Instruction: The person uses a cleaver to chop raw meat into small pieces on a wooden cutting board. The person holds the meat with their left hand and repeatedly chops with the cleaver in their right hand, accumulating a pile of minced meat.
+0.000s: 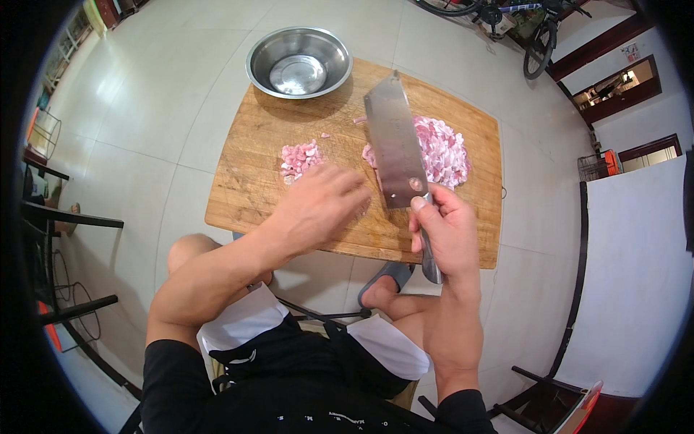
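My right hand (450, 230) is closed around the handle of a broad cleaver (394, 137). The blade points away from me, tilted, its flat face showing with small meat scraps stuck near the handle. Behind and right of the blade lies a large heap of pale pink chopped meat (442, 153), partly hidden by it. My left hand (322, 202) hovers over the board, slightly blurred, fingers loosely bent and apart with nothing visible in them. Just beyond it is a small pile of diced meat (300, 159). All this is on a wooden cutting board (246, 170).
A steel bowl (299, 64), with no food visible inside, stands at the board's far left corner. Below the near edge are my knees and a grey slipper (390, 275). Black metal chair legs (72, 213) stand at left; a bicycle (506, 18) is far right on the tiled floor.
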`<state>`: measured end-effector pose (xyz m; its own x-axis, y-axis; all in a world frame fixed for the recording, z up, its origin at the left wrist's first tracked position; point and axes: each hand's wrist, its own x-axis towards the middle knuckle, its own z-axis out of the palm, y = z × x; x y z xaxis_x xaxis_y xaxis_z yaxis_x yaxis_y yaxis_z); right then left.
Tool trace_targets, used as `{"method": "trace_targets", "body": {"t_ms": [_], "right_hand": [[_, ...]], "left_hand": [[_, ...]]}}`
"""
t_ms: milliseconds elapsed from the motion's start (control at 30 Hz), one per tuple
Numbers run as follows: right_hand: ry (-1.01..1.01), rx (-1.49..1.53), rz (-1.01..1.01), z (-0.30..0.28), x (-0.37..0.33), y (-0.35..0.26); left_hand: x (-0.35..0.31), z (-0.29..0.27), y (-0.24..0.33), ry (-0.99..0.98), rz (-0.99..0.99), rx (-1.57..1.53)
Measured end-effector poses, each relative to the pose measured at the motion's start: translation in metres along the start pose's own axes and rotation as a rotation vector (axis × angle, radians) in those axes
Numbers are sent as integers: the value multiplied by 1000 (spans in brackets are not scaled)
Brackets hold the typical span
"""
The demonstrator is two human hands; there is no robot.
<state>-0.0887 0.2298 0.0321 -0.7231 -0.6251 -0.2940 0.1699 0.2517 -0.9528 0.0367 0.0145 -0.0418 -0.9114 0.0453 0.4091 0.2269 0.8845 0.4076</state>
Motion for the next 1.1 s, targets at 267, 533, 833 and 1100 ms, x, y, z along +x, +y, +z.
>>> {"method": "trace_targets", "body": {"t_ms": [267,533,833,1100], "right_hand": [[2,-25,9,-14,-3,4],[14,3,-10,-23,-7,4],[32,8,-6,-24,-10,1],[21,-24,-7,-24,-10,3]], "left_hand": [[4,13,-8,-84,113,208],[20,-5,-30,50,-178,77],[75,18,-62,216,-243,141],[85,32,-89,156,-317,193]]}}
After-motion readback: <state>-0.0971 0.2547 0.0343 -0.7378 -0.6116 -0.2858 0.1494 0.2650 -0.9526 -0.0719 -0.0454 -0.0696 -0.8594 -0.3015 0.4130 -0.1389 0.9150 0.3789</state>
